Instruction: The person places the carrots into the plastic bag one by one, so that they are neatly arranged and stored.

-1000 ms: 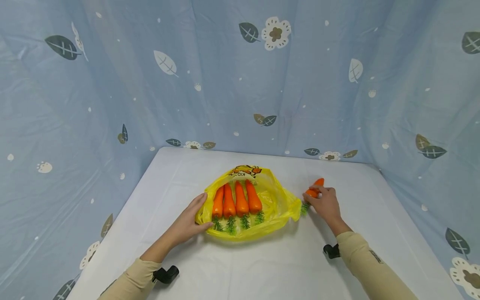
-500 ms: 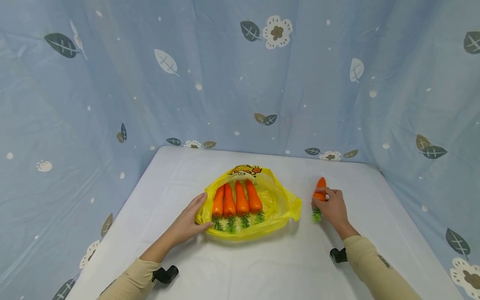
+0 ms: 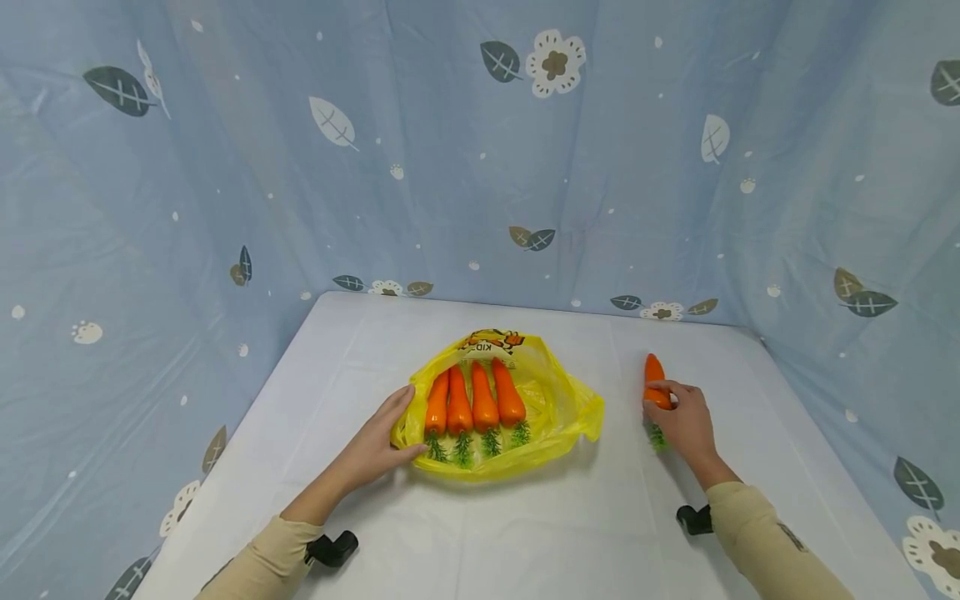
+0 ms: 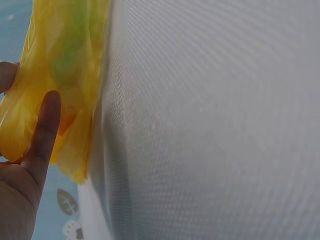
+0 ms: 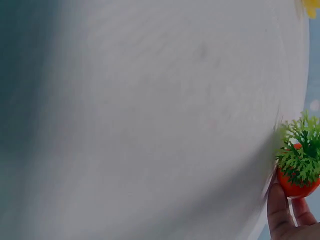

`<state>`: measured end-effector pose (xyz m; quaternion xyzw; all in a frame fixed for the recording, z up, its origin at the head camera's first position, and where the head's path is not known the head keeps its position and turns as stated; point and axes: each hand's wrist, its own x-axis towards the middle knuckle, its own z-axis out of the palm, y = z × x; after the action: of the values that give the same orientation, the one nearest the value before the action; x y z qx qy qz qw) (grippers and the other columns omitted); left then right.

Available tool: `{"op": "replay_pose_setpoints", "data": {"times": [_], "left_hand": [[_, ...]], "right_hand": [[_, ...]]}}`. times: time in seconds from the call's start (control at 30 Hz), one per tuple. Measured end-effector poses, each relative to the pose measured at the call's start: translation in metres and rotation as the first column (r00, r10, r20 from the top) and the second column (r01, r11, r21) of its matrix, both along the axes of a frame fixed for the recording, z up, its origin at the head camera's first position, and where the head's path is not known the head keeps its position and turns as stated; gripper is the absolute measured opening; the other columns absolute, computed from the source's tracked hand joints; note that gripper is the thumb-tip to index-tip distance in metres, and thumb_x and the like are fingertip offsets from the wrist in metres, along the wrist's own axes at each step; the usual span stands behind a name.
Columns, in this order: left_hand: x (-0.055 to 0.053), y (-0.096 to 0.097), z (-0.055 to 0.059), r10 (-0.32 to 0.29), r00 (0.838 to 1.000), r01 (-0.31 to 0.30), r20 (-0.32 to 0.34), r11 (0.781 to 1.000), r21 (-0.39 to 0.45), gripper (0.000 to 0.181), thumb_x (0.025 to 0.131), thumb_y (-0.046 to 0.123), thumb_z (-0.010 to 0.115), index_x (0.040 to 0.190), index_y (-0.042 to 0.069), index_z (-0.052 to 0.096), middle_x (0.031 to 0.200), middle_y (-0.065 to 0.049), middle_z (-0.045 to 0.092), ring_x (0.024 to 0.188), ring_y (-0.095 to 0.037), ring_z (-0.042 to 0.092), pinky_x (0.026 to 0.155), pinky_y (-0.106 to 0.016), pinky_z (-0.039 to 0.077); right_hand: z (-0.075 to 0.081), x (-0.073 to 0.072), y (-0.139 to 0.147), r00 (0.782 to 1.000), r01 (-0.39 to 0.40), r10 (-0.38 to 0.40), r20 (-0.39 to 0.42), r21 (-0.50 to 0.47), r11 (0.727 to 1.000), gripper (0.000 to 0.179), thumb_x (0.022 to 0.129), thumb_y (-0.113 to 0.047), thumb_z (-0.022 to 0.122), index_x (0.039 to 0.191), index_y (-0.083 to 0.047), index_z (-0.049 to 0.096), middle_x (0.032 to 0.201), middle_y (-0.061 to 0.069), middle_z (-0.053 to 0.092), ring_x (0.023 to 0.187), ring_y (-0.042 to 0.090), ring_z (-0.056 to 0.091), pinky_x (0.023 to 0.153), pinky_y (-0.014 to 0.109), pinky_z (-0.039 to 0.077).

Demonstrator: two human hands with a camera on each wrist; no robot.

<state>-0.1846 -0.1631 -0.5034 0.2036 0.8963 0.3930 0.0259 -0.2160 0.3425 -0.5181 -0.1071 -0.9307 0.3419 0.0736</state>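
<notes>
A yellow plastic bag (image 3: 558, 446) lies on the white table with its mouth spread wide. Inside it several orange carrots (image 3: 483, 408) with green tops lie side by side. My left hand (image 3: 384, 443) holds the bag's left end, thumb on the near side and fingers around the far side; in the left wrist view the thumb (image 4: 47, 120) lies against the yellow plastic. Right of the bag, my right hand (image 3: 686, 418) pinches one more carrot (image 3: 654, 368) by its middle, tip pointing away. Its green leaves (image 5: 302, 155) show in the right wrist view.
A white cloth (image 3: 525, 542) covers the table. Blue curtains (image 3: 420, 208) with leaf and flower prints rise at the back and both sides. Black wrist mounts (image 3: 332, 550) stick out beside both sleeves.
The right hand has moved the carrot to the right, away from the bag, and turned it so its tip points more directly away. The left hand and bag have stayed put.
</notes>
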Motion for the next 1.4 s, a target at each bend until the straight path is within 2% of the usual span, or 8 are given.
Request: {"op": "replay_pose_setpoints", "data": {"times": [0.2,0.53,0.67,0.93,1.4], "left_hand": [[0.001,0.000,-0.001,0.002,1.000,-0.002,-0.003,1.000,0.003,0.096,0.090,0.031,0.079,0.161,0.000,0.022,0.165,-0.023,0.022,0.148,-0.046,0.027,0.115,-0.064,0.029],[0.000,0.000,-0.002,-0.001,1.000,0.001,-0.002,1.000,-0.003,0.097,0.090,0.035,0.079,0.161,0.001,0.023,0.165,-0.022,0.022,0.148,-0.045,0.027,0.115,-0.064,0.029],[0.000,0.000,-0.003,-0.002,1.000,0.002,-0.009,1.000,-0.003,0.097,0.090,0.036,0.078,0.161,0.000,0.022,0.165,-0.022,0.022,0.148,-0.045,0.027,0.115,-0.064,0.029],[-0.002,-0.001,-0.004,0.001,1.000,-0.001,-0.006,1.000,-0.002,0.097,0.089,0.034,0.079,0.161,0.000,0.022,0.165,-0.022,0.022,0.149,-0.045,0.026,0.116,-0.063,0.028],[0.000,-0.001,-0.002,0.001,1.000,-0.001,-0.002,1.000,0.000,0.097,0.090,0.033,0.079,0.161,0.000,0.022,0.165,-0.022,0.021,0.148,-0.046,0.026,0.115,-0.064,0.029]], "right_hand": [[0.000,0.005,0.009,1.000,0.006,-0.005,0.005,-0.019,1.000,0.050,0.097,-0.020,0.065,0.140,0.003,0.055,0.137,0.033,0.042,0.107,0.043,0.053,0.094,0.055,0.052],[-0.003,0.005,0.014,0.997,0.036,-0.035,0.062,-0.016,0.999,0.057,0.097,-0.023,0.066,0.146,0.001,0.050,0.136,0.029,0.046,0.110,0.042,0.051,0.097,0.054,0.050],[-0.003,0.005,0.015,0.998,0.032,-0.032,0.059,0.000,0.999,0.056,0.097,-0.024,0.066,0.145,0.001,0.051,0.134,0.028,0.049,0.109,0.041,0.052,0.091,0.049,0.051],[-0.003,0.009,0.015,0.999,0.010,-0.011,0.033,0.021,1.000,0.055,0.096,-0.025,0.068,0.143,0.000,0.056,0.131,0.028,0.051,0.105,0.038,0.055,0.074,0.031,0.049],[-0.003,0.017,0.011,1.000,-0.019,0.019,0.017,0.011,1.000,0.054,0.096,-0.023,0.070,0.142,0.000,0.057,0.132,0.028,0.052,0.106,0.039,0.058,0.072,0.028,0.051]]}}
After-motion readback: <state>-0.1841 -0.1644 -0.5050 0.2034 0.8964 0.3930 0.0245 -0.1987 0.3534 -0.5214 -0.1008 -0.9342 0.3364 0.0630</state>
